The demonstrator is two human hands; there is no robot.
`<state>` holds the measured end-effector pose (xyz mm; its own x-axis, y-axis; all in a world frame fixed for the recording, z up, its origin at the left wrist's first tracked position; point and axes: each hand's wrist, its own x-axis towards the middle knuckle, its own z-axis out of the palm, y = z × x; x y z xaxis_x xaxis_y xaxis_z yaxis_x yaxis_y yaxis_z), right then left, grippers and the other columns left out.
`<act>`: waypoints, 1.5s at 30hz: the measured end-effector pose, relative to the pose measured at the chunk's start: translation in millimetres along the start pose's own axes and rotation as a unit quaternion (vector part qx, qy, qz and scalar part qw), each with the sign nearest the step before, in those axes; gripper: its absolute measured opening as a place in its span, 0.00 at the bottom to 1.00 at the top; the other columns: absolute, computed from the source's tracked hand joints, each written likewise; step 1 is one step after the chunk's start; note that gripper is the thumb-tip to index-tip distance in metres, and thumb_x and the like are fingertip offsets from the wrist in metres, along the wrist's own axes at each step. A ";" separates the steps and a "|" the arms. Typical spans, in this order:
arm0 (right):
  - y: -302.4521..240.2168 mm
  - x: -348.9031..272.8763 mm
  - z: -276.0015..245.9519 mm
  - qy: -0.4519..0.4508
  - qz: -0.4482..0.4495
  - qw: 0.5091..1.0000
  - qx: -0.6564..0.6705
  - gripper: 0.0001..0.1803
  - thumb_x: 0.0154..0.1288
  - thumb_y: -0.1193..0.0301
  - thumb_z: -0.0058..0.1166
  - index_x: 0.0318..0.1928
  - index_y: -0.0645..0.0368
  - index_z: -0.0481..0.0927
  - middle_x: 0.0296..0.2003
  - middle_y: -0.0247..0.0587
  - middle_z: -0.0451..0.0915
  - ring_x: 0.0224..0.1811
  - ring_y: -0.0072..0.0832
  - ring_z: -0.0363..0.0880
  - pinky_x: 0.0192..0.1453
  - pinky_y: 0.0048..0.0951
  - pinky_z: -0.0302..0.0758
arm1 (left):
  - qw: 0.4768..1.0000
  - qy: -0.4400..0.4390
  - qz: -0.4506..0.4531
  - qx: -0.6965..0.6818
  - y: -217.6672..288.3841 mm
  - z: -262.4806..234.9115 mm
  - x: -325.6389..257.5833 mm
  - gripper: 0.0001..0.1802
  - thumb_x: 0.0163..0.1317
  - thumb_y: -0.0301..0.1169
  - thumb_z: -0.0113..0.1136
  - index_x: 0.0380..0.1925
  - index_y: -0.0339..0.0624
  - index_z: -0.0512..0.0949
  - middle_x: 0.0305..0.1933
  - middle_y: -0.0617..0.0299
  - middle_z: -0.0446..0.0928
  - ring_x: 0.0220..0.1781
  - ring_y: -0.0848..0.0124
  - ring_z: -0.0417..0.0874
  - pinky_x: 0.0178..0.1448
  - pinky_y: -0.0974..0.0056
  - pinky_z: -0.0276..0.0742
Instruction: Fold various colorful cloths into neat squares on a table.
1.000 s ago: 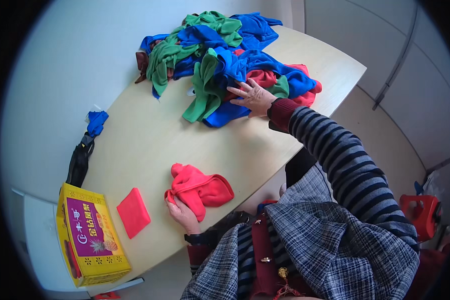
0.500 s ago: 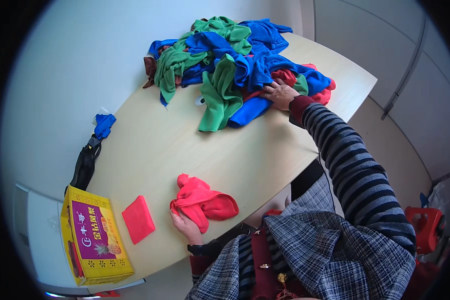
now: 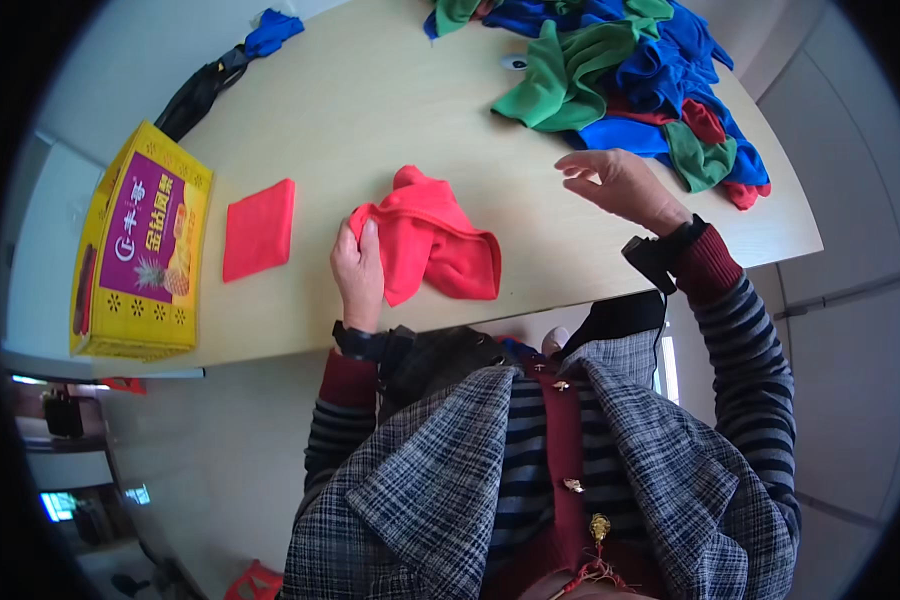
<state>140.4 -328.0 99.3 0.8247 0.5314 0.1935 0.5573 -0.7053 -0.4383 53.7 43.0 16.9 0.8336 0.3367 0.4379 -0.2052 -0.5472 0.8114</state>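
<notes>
My left hand (image 3: pixel 359 268) grips the left edge of a crumpled red cloth (image 3: pixel 435 245), thumb on top and the fingers mostly hidden beneath. The cloth lies loosely bunched near the table's front edge. Above the table, between this cloth and the pile, my right hand (image 3: pixel 625 188) is empty, its fingers bent and apart. A red cloth folded into a flat rectangle (image 3: pixel 259 230) rests left of my left hand. At the back right, blue (image 3: pixel 660 75), green (image 3: pixel 560 80) and red cloths lie heaped and tangled.
A yellow and purple cardboard box (image 3: pixel 145 250) stands at the table's left end. Behind it lie a black bag-like thing (image 3: pixel 200 98) and a small blue cloth (image 3: pixel 272 33). A small white round object (image 3: pixel 514 62) sits beside the heap. The pale wooden table (image 3: pixel 370 110) ends close to my body.
My right hand has come off the cloth heap, back toward me, with nothing in it. My left hand keeps hold of the crumpled red cloth. The view has shifted.
</notes>
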 end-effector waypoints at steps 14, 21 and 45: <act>-151.8 29.9 31.6 0.046 -0.058 0.934 0.350 0.12 0.73 0.68 0.61 0.51 0.61 0.82 0.39 0.33 0.85 0.39 0.18 0.80 0.50 0.24 0.78 | 0.943 -0.244 0.002 -0.226 108.6 -15.8 22.6 0.09 0.72 0.29 0.62 0.42 0.32 0.79 0.31 0.62 0.80 0.34 0.79 0.76 0.44 0.70 0.77; -139.0 30.2 44.9 0.023 0.097 0.807 0.582 0.07 0.76 0.68 0.58 0.43 0.58 0.82 0.34 0.27 0.84 0.34 0.15 0.78 0.44 0.19 0.76 | 0.985 -0.037 0.105 -0.129 97.0 -16.8 10.1 0.11 0.70 0.30 0.63 0.48 0.38 0.78 0.43 0.58 0.80 0.40 0.72 0.80 0.47 0.68 0.77; -115.8 29.4 55.3 0.073 0.105 0.847 0.516 0.06 0.75 0.68 0.59 0.45 0.57 0.83 0.36 0.26 0.83 0.35 0.14 0.78 0.44 0.20 0.75 | 0.889 -0.163 0.384 0.188 46.3 31.4 -91.8 0.24 0.53 0.38 0.72 0.47 0.39 0.78 0.52 0.53 0.77 0.53 0.54 0.78 0.58 0.50 0.73</act>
<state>94.9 -204.8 107.2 0.9402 0.3284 0.0906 0.0786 0.0497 -0.9957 -16.2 -37.3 2.1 0.6387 -0.4527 0.6222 -0.6430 -0.7582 0.1083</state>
